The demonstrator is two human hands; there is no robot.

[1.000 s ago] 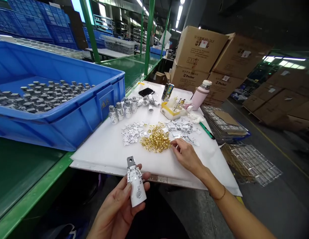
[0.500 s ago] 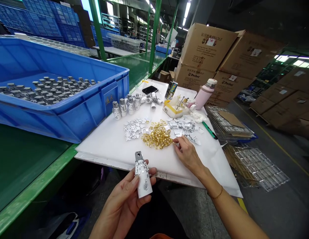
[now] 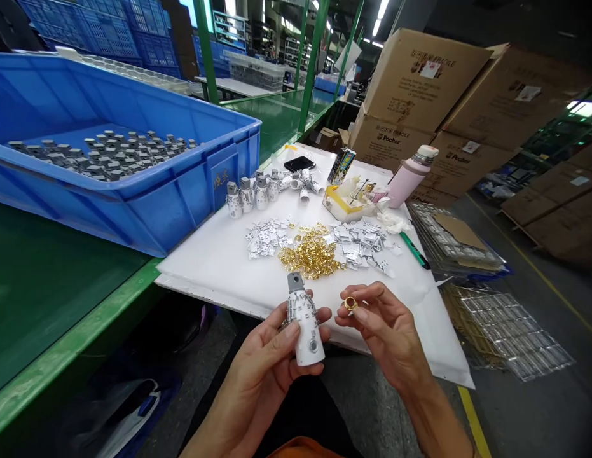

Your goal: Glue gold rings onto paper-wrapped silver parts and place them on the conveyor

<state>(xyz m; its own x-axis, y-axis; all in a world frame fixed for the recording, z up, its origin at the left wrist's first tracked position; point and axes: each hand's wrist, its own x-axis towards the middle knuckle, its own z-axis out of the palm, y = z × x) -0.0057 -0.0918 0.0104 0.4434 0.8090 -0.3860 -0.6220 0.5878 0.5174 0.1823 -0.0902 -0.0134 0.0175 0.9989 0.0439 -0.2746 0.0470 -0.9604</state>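
Observation:
A white tapered plastic model part [image 3: 309, 343] with a grey square top and small grey details is gripped in my left hand [image 3: 271, 353], in front of the table's near edge. Between thumb and fingertips of my right hand [image 3: 388, 327] is a small gold ring [image 3: 350, 303], held just right of the white part and apart from it. Beyond both hands lies a pile of gold rings [image 3: 312, 254] on the white tabletop [image 3: 214, 261]. Small white and grey flat pieces [image 3: 267, 238] lie to its left, and more such pieces [image 3: 360, 245] to its right.
A large blue crate [image 3: 181, 210] with many grey-topped parts stands at left. Several similar white parts [image 3: 247, 196] stand near it. Further back are a phone [image 3: 299, 165], a small yellow-edged tray [image 3: 336, 207], a pink bottle [image 3: 410, 181], a green knife [image 3: 414, 250] and cartons [image 3: 424, 83].
My right hand has left the ring pile with a gold ring and moved toward me. My left hand has brought the white part rightward and slightly up. The camera view has shifted a little.

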